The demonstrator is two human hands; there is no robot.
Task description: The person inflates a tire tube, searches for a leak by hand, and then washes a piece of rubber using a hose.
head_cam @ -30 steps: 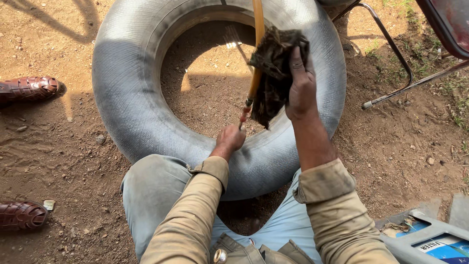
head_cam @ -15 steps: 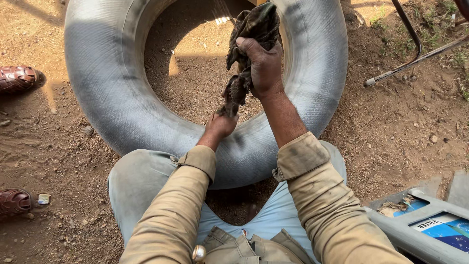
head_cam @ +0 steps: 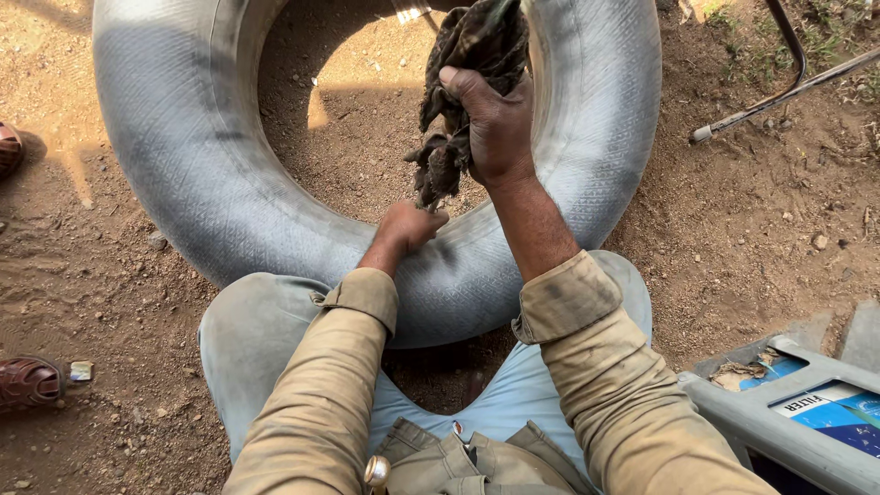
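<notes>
A large grey inflated inner tube (head_cam: 183, 183) lies flat on the dirt in front of me, its near side resting against my knees. My right hand (head_cam: 495, 124) is raised over the tube's hole and grips a dark, dirty rag (head_cam: 467, 55) that hangs down in a bunch. My left hand (head_cam: 408, 227) is a closed fist just under the rag's lower end, above the tube's near inner edge. It holds the bottom of a thin stick, which the rag hides.
Someone's brown sandals show at the left edge (head_cam: 27, 380) (head_cam: 7, 147). A thin metal frame (head_cam: 779, 82) lies on the ground at the upper right. A grey plastic box (head_cam: 788, 403) with a blue carton stands at the lower right. Loose stones dot the dirt.
My right hand has slid the rag down toward my left fist. The yellow stick seen a second ago is now covered by the rag. The view has shifted closer.
</notes>
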